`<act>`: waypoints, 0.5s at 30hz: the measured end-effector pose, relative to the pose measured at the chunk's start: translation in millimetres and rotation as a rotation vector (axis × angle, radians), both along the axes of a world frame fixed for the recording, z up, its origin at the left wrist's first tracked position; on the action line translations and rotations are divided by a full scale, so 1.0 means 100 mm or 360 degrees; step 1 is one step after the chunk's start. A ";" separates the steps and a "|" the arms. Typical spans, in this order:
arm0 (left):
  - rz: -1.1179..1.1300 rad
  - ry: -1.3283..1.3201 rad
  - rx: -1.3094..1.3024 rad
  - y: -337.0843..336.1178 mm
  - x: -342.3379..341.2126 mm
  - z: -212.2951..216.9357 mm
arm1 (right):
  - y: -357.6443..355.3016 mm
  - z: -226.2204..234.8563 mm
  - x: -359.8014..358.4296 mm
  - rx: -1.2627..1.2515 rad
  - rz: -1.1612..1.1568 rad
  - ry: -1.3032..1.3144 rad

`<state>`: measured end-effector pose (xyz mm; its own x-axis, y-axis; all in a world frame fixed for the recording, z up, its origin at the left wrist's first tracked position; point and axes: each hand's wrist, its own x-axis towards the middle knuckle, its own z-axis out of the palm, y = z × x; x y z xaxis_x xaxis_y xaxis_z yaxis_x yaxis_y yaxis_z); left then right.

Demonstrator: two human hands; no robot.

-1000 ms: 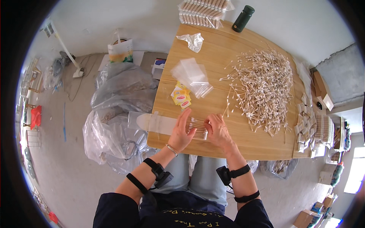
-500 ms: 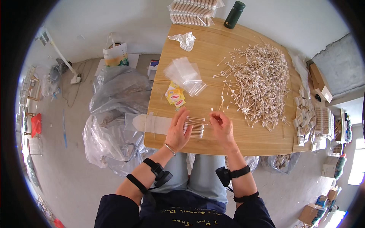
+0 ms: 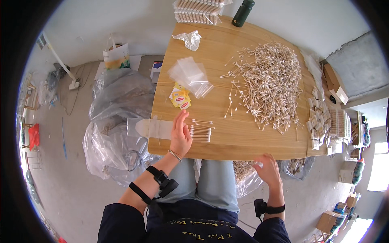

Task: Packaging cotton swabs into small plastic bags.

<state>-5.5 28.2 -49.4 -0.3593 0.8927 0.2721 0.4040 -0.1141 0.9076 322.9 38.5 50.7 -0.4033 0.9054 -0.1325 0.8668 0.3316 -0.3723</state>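
My left hand (image 3: 180,135) rests at the table's front left, fingers stretched out, covering the left part of a neat row of cotton swabs (image 3: 201,133). A couple of swabs lie slightly apart at the row's far side. Left of that hand is a clear plastic bag with a white rounded strip (image 3: 161,128). My right hand (image 3: 268,168) is at the table's front edge, above an open bag of swabs (image 3: 243,170). Its fingers are curled, with something small and white at the fingertips, too blurred to name. A large pile of loose cotton swabs (image 3: 275,87) covers the table's right half.
On the wooden table (image 3: 227,150) lie clear zip bags (image 3: 190,77), yellow and white cards (image 3: 180,97) and crumpled plastic (image 3: 189,40). Packed swabs (image 3: 198,11) and a dark green bottle (image 3: 243,13) stand at the back. Large plastic bags (image 3: 117,141) sit on the floor left.
My right hand has moved right and toward me, from beside the swab row to the table's front edge. My left hand stays on the row. The view has shifted slightly.
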 end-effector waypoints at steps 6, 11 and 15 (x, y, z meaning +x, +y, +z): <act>0.0012 0.0265 0.0054 0.03 0.05 0.02 | 0.48 -0.29 -1.04 -0.0049 0.0088 0.0389; 0.0041 0.0239 0.0059 0.03 0.05 0.05 | 0.66 -0.54 -1.43 0.0061 0.0177 0.0306; 0.0009 0.0179 0.0035 0.02 0.06 0.07 | 0.64 -0.59 -1.41 -0.0032 0.0158 0.0242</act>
